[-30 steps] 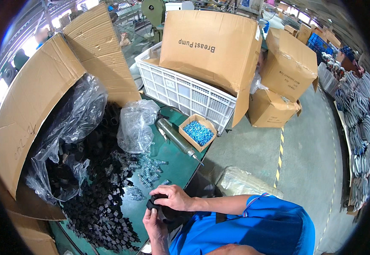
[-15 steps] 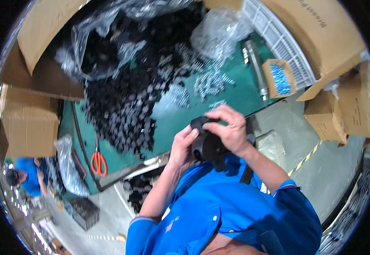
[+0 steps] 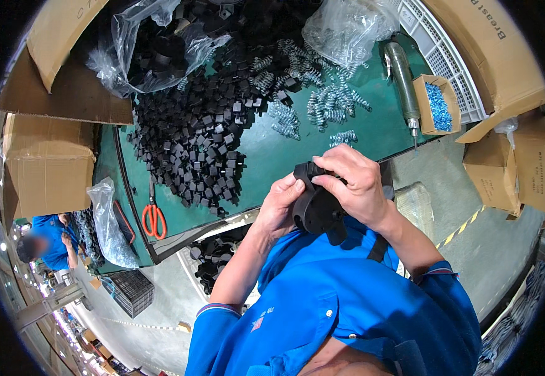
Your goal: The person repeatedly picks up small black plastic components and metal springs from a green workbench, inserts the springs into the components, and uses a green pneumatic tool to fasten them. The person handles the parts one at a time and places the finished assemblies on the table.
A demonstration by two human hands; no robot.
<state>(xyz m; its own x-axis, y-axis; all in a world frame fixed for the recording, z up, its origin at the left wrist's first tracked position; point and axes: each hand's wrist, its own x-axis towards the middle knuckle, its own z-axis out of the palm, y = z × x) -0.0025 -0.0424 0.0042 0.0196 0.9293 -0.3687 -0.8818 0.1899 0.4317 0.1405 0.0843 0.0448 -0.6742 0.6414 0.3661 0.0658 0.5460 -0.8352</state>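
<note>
Between my hands, close to my body, is a rounded black plastic part with a short arm at its top. My left hand grips its left side, thumb near the top. With thumb and fingers, my right hand pinches the upper end; whether a smaller piece sits under those fingertips I cannot see. Just beyond my hands on the green table lie several metal coil springs. A large heap of small black blocks spreads to their left.
Orange-handled scissors lie at the table's left edge. A green power screwdriver rests at the right, beside a small carton of blue screws. Clear plastic bags lie at the back. Below the table edge, a bin holds black parts.
The view has shifted, so the table's contents appear lower and further right or left-shifted little. Both hands still hold the black part, with nearly the same grip.
</note>
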